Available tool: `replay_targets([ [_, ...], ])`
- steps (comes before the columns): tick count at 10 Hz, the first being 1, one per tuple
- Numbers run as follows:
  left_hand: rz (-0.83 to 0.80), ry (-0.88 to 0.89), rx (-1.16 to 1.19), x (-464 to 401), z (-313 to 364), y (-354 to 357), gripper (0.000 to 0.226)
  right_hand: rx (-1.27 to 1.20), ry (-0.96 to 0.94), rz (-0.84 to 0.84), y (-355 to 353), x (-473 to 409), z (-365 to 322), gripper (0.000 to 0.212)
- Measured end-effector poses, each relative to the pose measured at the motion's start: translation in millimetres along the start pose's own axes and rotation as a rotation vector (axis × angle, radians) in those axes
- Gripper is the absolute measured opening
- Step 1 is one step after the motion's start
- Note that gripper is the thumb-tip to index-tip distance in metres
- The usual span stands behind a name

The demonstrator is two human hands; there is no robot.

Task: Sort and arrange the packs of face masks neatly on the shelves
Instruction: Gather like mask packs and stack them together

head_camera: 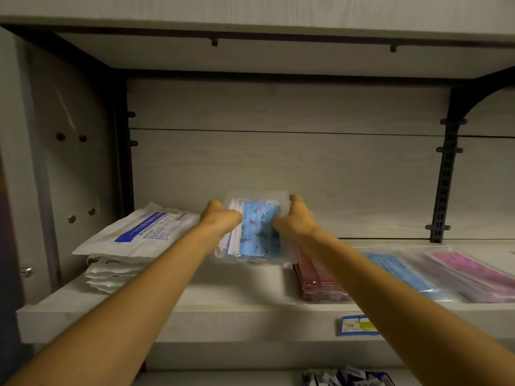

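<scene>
A clear pack of blue patterned face masks (257,232) is tilted up above the middle of the shelf (223,307). My left hand (220,218) grips its left edge and my right hand (295,218) grips its right edge, thumb at the top corner. More white-edged packs lie stacked under it. A stack of white packs with a blue label (139,232) sits at the left of the shelf. Dark red packs (320,285) lie right of centre, partly under my right forearm. A blue pack (401,274) and a pink pack (473,274) lie further right.
A blue and yellow price tag (358,325) is stuck on the shelf's front edge. Black slotted brackets (446,179) stand at the right, and a grey side panel (55,162) closes the left. Small boxed items (345,377) show on the lower shelf.
</scene>
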State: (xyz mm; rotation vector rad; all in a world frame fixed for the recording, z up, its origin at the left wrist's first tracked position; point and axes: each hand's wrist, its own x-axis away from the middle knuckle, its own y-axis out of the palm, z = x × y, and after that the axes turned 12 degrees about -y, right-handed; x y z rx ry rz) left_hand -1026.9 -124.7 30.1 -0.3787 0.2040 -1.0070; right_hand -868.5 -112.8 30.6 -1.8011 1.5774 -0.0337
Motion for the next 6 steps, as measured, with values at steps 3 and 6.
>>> replay_targets([
  [3, -0.016, -0.066, -0.396, 0, -29, 22, 0.039, 0.301, 0.061, -0.285, 17, 12, 10, 0.057],
  [6, 0.035, 0.003, -0.615, 19, -36, 26, 0.042, 0.355, 0.013, -0.353, 18, 9, 6, 0.050],
])
